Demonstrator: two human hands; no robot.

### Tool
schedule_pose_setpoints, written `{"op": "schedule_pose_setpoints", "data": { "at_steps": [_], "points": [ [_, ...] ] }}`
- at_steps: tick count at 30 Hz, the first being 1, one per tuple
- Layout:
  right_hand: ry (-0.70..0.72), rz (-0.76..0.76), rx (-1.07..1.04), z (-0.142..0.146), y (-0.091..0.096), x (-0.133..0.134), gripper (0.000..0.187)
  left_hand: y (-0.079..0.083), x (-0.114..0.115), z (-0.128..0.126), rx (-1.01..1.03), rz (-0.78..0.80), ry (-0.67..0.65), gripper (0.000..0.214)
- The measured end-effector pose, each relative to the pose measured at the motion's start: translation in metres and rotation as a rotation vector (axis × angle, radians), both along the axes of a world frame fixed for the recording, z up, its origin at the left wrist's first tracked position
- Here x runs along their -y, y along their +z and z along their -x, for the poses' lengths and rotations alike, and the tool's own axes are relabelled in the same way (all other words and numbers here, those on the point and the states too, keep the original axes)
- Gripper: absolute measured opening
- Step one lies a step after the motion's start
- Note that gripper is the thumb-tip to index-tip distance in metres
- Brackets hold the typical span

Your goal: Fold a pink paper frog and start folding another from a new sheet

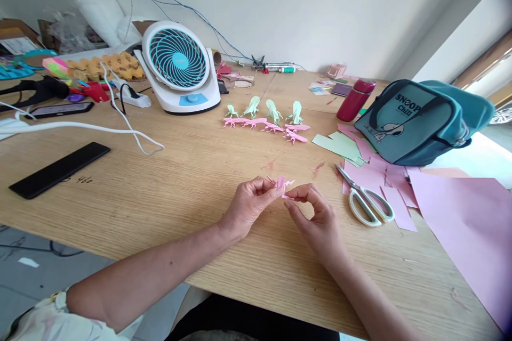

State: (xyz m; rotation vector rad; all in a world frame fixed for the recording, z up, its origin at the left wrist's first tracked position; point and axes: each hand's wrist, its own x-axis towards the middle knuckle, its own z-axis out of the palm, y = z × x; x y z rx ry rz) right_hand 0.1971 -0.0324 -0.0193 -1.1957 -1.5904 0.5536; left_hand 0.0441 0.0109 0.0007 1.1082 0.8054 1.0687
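Observation:
A small pink folded paper figure [282,185] is held just above the wooden table [168,181] between both hands. My left hand [251,203] pinches its left side with thumb and fingers curled. My right hand [316,219] pinches its right end from below. Farther back, a row of pink paper figures [264,125] lies flat, and a row of green paper figures [264,108] stands behind it.
White-handled scissors [366,198] lie to the right among pink paper sheets [464,218] and green strips [340,145]. A teal bag [420,120], a red bottle [355,100], a white desk fan [178,67], a black bar [60,169] and white cables [80,127] stand around.

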Motion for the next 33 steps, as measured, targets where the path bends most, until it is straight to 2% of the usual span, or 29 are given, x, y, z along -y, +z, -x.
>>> {"op": "schedule_pose_setpoints", "data": {
  "at_steps": [8, 12, 15, 18, 22, 29, 33],
  "points": [
    [-0.043, -0.064, 0.052, 0.000, 0.000, 0.000, 0.008, -0.002, 0.002, 0.003, 0.059, 0.079, -0.096, 0.022],
    [-0.041, -0.047, 0.042, 0.000, 0.000, 0.001, 0.007, -0.004, 0.001, 0.003, 0.072, 0.100, -0.112, 0.021],
    [-0.013, 0.056, -0.052, 0.000, -0.001, 0.001, 0.002, -0.004, 0.000, 0.003, 0.056, 0.097, -0.104, 0.021],
    [0.025, 0.158, -0.195, -0.001, -0.005, -0.002, 0.007, -0.004, 0.000, 0.002, 0.022, 0.080, -0.079, 0.023],
    [0.025, 0.161, -0.294, -0.003, -0.011, -0.004, 0.010, -0.007, 0.001, 0.000, 0.010, 0.057, -0.058, 0.025],
    [-0.019, 0.064, -0.167, -0.002, -0.007, 0.002, 0.005, -0.014, -0.001, 0.002, -0.044, -0.042, -0.127, 0.025],
    [-0.026, 0.046, -0.127, -0.002, -0.004, 0.003, 0.005, -0.015, -0.002, 0.004, -0.064, -0.082, -0.111, 0.030]
  ]
}}
